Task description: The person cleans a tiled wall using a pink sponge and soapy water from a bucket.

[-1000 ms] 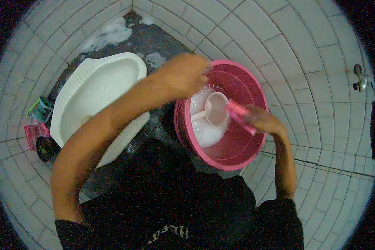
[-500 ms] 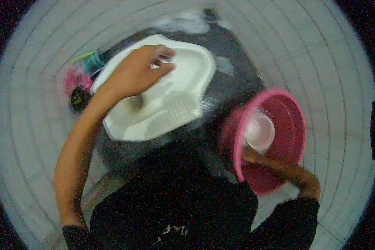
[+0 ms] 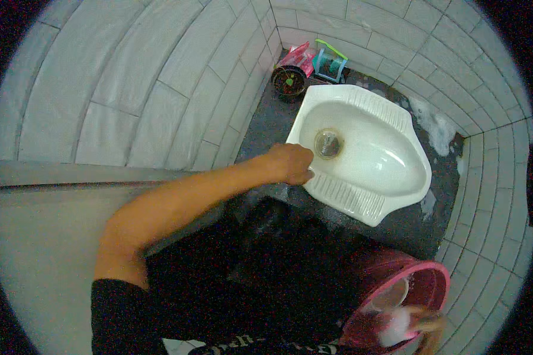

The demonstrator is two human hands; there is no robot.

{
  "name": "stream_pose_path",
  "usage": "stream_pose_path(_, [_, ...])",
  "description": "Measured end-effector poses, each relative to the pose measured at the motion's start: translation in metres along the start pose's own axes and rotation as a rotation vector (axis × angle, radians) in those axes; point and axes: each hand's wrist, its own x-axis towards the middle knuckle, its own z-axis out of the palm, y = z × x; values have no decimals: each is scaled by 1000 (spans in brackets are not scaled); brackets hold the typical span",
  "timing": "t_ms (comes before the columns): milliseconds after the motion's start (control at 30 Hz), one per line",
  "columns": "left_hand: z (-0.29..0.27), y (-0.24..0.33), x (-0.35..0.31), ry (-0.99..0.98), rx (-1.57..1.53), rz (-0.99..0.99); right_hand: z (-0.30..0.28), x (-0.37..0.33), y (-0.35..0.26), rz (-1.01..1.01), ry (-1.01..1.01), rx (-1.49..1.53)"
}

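Observation:
My left hand [image 3: 292, 164] is closed in a fist at the near-left edge of a white ceramic squat toilet [image 3: 391, 139], beside its drain hole [image 3: 328, 144]; its palm is hidden. At the lower right, my right hand [image 3: 425, 324] reaches inside a pink bucket [image 3: 437, 273]. Motion smears its fingers, so its grip cannot be made out. Just beside it are a bright white blurred shape [image 3: 395, 326] and a pale, round-rimmed dipper [image 3: 391, 296]. The bucket appears tilted in view, and its lower part is cut off by the frame.
Behind the toilet's left end stand a dark round pot [image 3: 288, 81], a pink plastic bag [image 3: 299, 57] and a teal item with a green edge [image 3: 330, 62]. White foam [image 3: 437, 127] lies on the dark wet floor [image 3: 257, 133]. Tiled walls [image 3: 177, 71] close around.
The view has turned, so the toilet now shows farther right and the bucket lower. My left hand has gone from above the basin to its near-left edge, fingers curled tighter. My right hand stays in the bucket.

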Motion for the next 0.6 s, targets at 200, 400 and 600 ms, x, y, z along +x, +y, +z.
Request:
stream_pose_path(200, [35,65,51,51,186,191,-151,-58,-113,-386,377,210])
stream_pose_path(400, [35,78,58,41,337,305,-228,58,-390,-1156,252,888])
stream_pose_path(600, [2,105,53,147,189,98,-266,53,-460,-1270,521,977])
